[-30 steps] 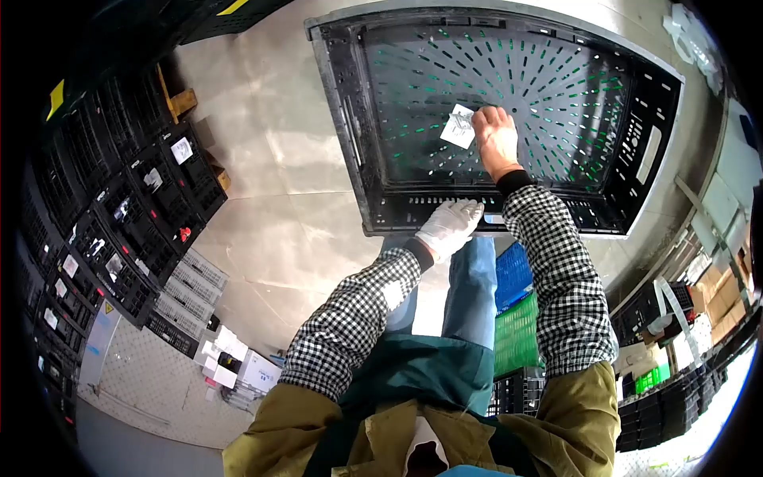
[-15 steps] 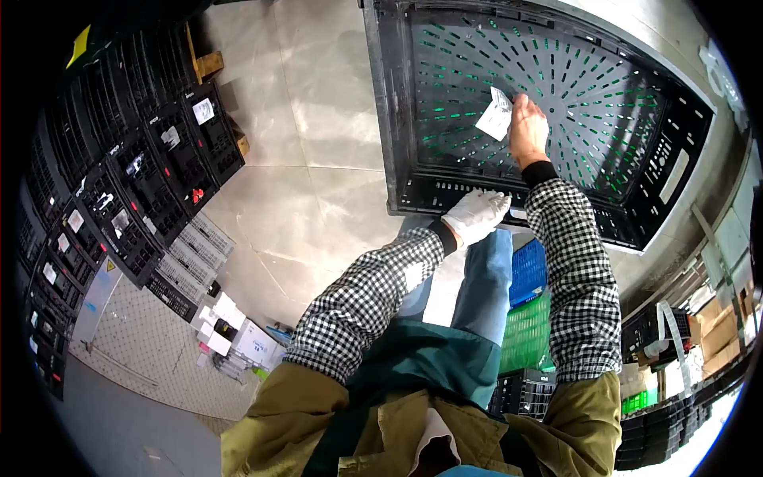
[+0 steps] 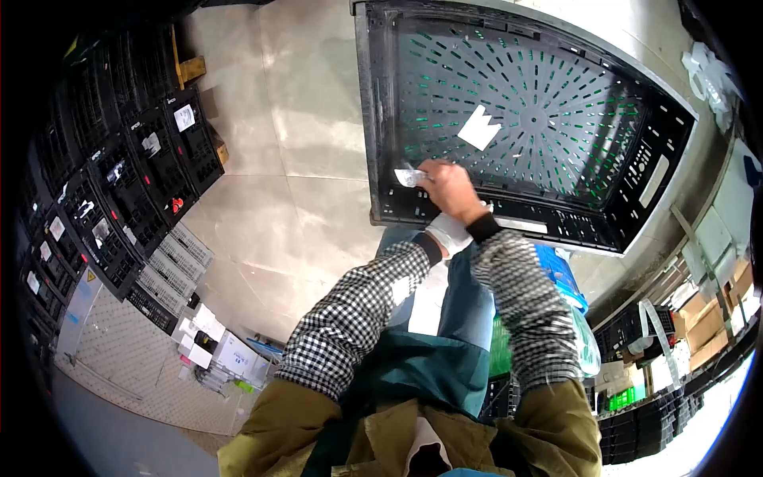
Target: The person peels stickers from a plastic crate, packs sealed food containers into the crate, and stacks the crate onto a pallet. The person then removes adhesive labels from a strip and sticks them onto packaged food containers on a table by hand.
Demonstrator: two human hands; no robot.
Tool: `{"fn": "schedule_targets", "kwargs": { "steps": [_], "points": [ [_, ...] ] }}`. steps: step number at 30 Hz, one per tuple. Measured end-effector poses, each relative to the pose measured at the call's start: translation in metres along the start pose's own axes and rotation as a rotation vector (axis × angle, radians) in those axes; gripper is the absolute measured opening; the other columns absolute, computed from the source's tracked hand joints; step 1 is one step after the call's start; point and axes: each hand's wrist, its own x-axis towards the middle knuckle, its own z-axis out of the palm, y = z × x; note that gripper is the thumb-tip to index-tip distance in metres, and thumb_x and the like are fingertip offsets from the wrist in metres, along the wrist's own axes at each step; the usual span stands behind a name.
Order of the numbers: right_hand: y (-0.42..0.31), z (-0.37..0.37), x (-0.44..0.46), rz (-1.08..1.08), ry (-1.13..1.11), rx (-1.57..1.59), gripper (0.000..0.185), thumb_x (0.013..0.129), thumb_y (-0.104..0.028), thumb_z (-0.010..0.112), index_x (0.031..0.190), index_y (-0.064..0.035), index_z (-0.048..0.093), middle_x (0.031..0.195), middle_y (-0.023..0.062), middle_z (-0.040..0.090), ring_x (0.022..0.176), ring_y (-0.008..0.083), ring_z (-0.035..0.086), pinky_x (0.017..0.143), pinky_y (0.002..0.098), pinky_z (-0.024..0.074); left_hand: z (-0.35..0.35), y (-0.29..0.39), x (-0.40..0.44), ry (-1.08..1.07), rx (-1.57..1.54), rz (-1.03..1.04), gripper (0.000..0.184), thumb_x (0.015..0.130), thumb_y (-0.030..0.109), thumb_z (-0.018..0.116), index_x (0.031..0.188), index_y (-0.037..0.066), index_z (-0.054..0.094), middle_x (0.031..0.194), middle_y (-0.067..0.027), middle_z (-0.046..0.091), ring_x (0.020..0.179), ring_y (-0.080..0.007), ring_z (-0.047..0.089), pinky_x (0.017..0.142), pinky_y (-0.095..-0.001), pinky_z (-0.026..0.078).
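A black plastic crate (image 3: 556,212) with a slotted bottom lies in front of me. My right hand (image 3: 451,189), bare, is closed on a crumpled scrap of a white paper label (image 3: 409,177), just above the crate's near left corner. On the crate's bottom there is a white label piece (image 3: 479,129) with a jagged torn edge. My left hand (image 3: 450,234) wears a white glove and is at the near rim. The right hand and wrist cover most of its fingers, so its grip is hidden.
Stacks of black crates (image 3: 151,167) with labels stand at the left. Below them are grey crates (image 3: 176,266) and a white box (image 3: 238,358). A blue crate (image 3: 560,278) and a green crate (image 3: 501,347) stand by my legs. At the right edge lies clear plastic wrap (image 3: 707,79).
My right hand has moved left and nearer, off the crate's bottom, with a torn label scrap in it. The label piece left behind is smaller and jagged. The right forearm now crosses the left hand.
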Motion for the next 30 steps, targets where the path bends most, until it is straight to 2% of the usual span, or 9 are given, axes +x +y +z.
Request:
{"fn": "schedule_targets", "kwargs": {
  "steps": [1,2,6,15,19,21,25,29,30],
  "points": [
    [-0.001,-0.02,-0.002,-0.083,0.092,0.098,0.02,0.073,-0.014,0.064,0.092,-0.0057,0.065,0.091,0.0171,0.065,0.081,0.0332,0.063,0.072,0.042,0.05,0.016,-0.001,-0.005,0.206,-0.027,0.041,0.042,0.094,0.024,0.04,0.131,0.007,0.044,0.13,-0.0137,0.05,0.122,-0.0248,0.047,0.1,-0.0331,0.038],
    [-0.01,-0.054,-0.001,0.003,0.054,0.069,0.02,0.074,-0.015,0.065,0.091,-0.0054,0.063,0.091,0.0166,0.064,0.082,0.0338,0.062,0.072,0.0421,0.0489,-0.043,0.014,0.008,-0.417,0.016,-0.046,0.041,0.093,0.022,0.042,0.13,0.006,0.044,0.129,-0.0162,0.049,0.119,-0.0253,0.05,0.099,-0.0349,0.039],
    [0.022,-0.151,-0.04,0.01,0.195,-0.411,0.015,0.073,-0.011,0.065,0.084,-0.0064,0.056,0.079,0.0131,0.057,0.077,0.0354,0.056,0.068,0.046,0.0435,-0.053,0.022,-0.007,0.114,0.072,-0.027,0.08,0.086,0.058,0.046,0.138,-0.001,0.033,0.139,-0.0202,0.039,0.131,-0.0318,0.034,0.11,-0.0479,0.021],
    [0.161,-0.31,-0.195,0.084,-0.258,-1.155,0.013,0.079,-0.011,0.049,0.091,-0.0074,0.051,0.086,0.0103,0.051,0.09,0.0265,0.05,0.089,0.0385,0.0378,-0.196,0.046,0.005,0.599,0.276,0.208,0.066,0.075,0.038,0.068,0.131,0.009,0.046,0.128,-0.0141,0.048,0.121,-0.033,0.042,0.103,-0.044,0.034],
    [0.167,-0.313,-0.203,0.093,-0.288,-1.149,0.013,0.081,-0.009,0.046,0.092,-0.0049,0.051,0.092,0.0131,0.053,0.097,0.028,0.051,0.094,0.0395,0.0367,-0.147,-0.126,0.001,0.449,-0.134,-0.275,0.049,0.079,0.008,0.054,0.128,0.005,0.049,0.139,-0.0109,0.04,0.131,-0.0291,0.035,0.109,-0.0397,0.028],
    [0.16,-0.312,-0.199,0.044,-0.215,-1.126,0.011,0.08,-0.009,0.048,0.09,-0.005,0.051,0.086,0.0114,0.052,0.093,0.0273,0.051,0.092,0.0385,0.0374,-0.157,-0.101,-0.015,0.257,0.798,-0.162,0.048,0.085,0.008,0.044,0.133,0.004,0.043,0.145,-0.013,0.034,0.136,-0.0286,0.029,0.113,-0.042,0.022],
    [0.163,-0.307,-0.198,0.073,-0.171,-1.093,0.009,0.078,-0.008,0.054,0.087,-0.0063,0.051,0.085,0.0097,0.051,0.091,0.0265,0.051,0.09,0.0391,0.0379,-0.171,-0.066,-0.025,0.34,0.713,-0.055,0.052,0.084,0.014,0.048,0.133,0.001,0.039,0.136,-0.0151,0.044,0.128,-0.0303,0.039,0.109,-0.0443,0.028],
    [0.142,-0.248,-0.196,0.254,0.282,-0.651,0.021,0.08,-0.015,0.064,0.095,-0.0043,0.055,0.087,0.0126,0.059,0.079,0.0328,0.057,0.073,0.0441,0.045,-0.135,0.023,-0.04,0.347,0.552,-0.061,0.056,0.084,0.023,0.053,0.134,0.001,0.041,0.133,-0.015,0.047,0.125,-0.0297,0.042,0.107,-0.0445,0.029],
    [0.103,-0.226,-0.19,0.685,0.337,-0.114,0.032,0.078,-0.015,0.068,0.105,-0.006,0.054,0.092,0.0142,0.062,0.081,0.034,0.059,0.07,0.0436,0.0476,-0.116,0.044,-0.044,0.347,0.473,-0.064,0.055,0.085,0.024,0.052,0.134,0.002,0.041,0.132,-0.0147,0.048,0.124,-0.0287,0.043,0.107,-0.0445,0.03]
  ]
}}
